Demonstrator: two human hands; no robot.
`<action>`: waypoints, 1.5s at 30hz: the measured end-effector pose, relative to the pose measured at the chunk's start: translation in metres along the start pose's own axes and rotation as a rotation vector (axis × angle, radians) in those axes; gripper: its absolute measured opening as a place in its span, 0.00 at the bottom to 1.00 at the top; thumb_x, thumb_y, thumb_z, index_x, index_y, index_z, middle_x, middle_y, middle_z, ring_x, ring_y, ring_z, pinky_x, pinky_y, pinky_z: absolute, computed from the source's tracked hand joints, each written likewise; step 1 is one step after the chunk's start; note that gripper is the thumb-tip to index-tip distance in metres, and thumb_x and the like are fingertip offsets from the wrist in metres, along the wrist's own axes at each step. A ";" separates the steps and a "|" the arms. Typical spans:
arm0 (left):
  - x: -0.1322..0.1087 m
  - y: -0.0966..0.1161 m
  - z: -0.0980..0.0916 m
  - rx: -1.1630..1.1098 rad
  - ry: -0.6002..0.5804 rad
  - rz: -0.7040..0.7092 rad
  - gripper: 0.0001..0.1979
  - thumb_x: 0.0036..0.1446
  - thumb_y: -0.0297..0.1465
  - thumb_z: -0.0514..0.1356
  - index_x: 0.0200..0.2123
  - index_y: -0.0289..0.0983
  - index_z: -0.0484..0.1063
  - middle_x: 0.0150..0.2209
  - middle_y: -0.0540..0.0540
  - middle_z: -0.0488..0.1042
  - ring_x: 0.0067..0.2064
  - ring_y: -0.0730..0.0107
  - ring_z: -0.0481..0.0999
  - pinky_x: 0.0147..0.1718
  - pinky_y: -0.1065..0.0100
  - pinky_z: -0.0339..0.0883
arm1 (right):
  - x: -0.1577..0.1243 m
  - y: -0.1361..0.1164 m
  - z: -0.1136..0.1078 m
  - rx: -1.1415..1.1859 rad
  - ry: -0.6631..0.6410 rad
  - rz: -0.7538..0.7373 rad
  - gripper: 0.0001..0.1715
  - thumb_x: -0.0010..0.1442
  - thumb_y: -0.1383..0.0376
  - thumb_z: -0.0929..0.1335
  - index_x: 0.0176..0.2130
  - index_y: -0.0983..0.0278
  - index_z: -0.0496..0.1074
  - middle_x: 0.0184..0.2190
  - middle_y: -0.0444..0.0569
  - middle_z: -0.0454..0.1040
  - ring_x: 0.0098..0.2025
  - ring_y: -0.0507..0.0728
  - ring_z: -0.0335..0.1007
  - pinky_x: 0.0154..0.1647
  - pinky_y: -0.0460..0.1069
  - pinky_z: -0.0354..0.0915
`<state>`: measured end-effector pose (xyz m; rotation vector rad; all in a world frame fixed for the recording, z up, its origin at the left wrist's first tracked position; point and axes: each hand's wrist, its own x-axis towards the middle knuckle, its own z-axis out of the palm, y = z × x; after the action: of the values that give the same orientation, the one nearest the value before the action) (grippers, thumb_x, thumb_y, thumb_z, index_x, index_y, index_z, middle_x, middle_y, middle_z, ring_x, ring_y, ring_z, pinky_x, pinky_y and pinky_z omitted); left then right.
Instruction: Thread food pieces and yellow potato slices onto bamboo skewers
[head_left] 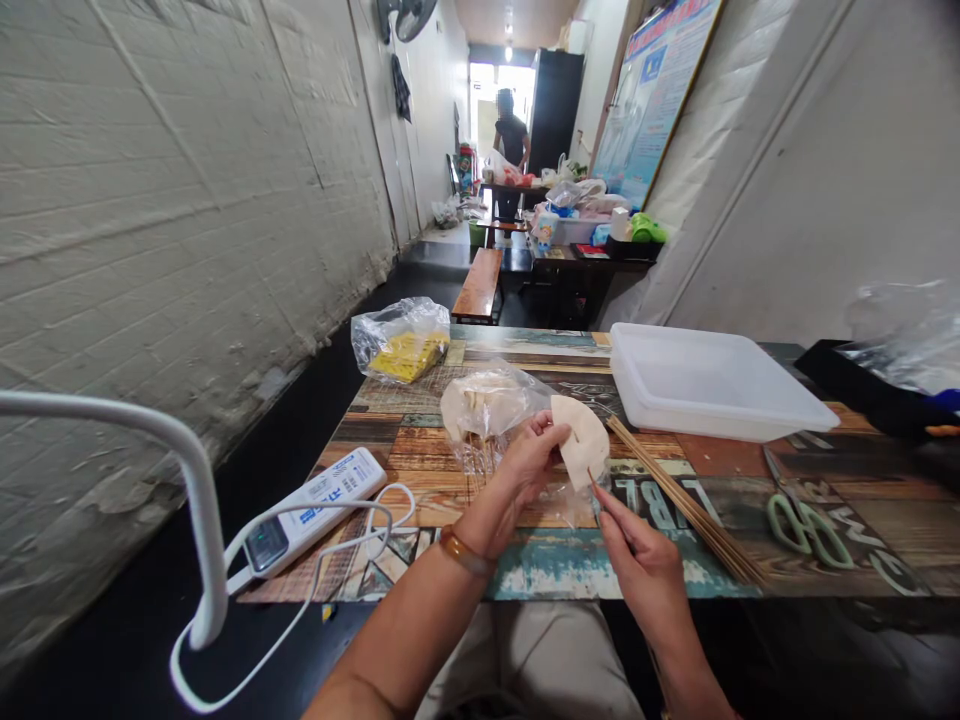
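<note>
A pale, flat, half-round sheet (591,425), seemingly food, is pinched at its left edge between the thumb and fingers of my left hand (531,458). A short dark mark shows on its face; whether it is a slit or part of a stick I cannot tell. My right hand (641,550) grips a thin wooden skewer (592,477), its upper end at the sheet's lower edge. Behind my left hand lies a clear plastic bag (499,385) with more pale rounds and several skewers at it. A bundle of wooden skewers (686,505) rests right of my hands.
Green-handled scissors (806,525) and a white plastic tub (720,385) are on the right. A bag with a yellow packet (409,352) sits back left. Near the left edge lies a white device (319,510) with a looping cable. Beyond, a person (511,135) stands by tables.
</note>
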<state>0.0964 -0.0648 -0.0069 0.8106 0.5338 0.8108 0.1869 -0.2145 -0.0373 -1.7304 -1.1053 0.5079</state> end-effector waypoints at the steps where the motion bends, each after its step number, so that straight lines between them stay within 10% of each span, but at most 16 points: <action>1: 0.000 0.000 0.000 0.006 0.005 0.006 0.14 0.40 0.34 0.66 0.32 0.35 0.71 0.28 0.50 0.74 0.26 0.75 0.70 0.27 0.73 0.65 | 0.000 0.000 0.000 0.006 0.004 0.013 0.23 0.59 0.56 0.64 0.49 0.62 0.75 0.50 0.48 0.74 0.53 0.61 0.70 0.54 0.54 0.67; 10: 0.001 -0.005 0.003 0.132 0.053 0.106 0.16 0.38 0.31 0.66 0.34 0.37 0.67 0.26 0.52 0.73 0.25 0.76 0.70 0.26 0.75 0.61 | -0.001 0.002 0.003 0.045 0.012 0.069 0.23 0.58 0.57 0.64 0.49 0.63 0.75 0.45 0.52 0.78 0.47 0.61 0.75 0.47 0.53 0.70; 19: 0.002 -0.009 0.003 0.152 0.075 0.177 0.15 0.39 0.30 0.65 0.33 0.37 0.66 0.25 0.54 0.72 0.24 0.77 0.68 0.25 0.75 0.60 | 0.003 -0.010 0.012 -0.050 0.092 0.030 0.20 0.57 0.57 0.64 0.44 0.63 0.76 0.17 0.43 0.73 0.19 0.55 0.68 0.21 0.48 0.64; 45: 0.002 -0.010 0.005 -0.018 0.076 0.066 0.20 0.35 0.32 0.69 0.32 0.36 0.66 0.25 0.54 0.72 0.24 0.78 0.69 0.27 0.75 0.62 | 0.016 0.000 0.030 0.071 0.141 0.001 0.18 0.56 0.54 0.64 0.38 0.65 0.72 0.36 0.55 0.80 0.38 0.61 0.77 0.38 0.53 0.70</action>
<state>0.1050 -0.0695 -0.0124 0.7860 0.5687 0.9087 0.1727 -0.1861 -0.0477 -1.6780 -0.9754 0.4148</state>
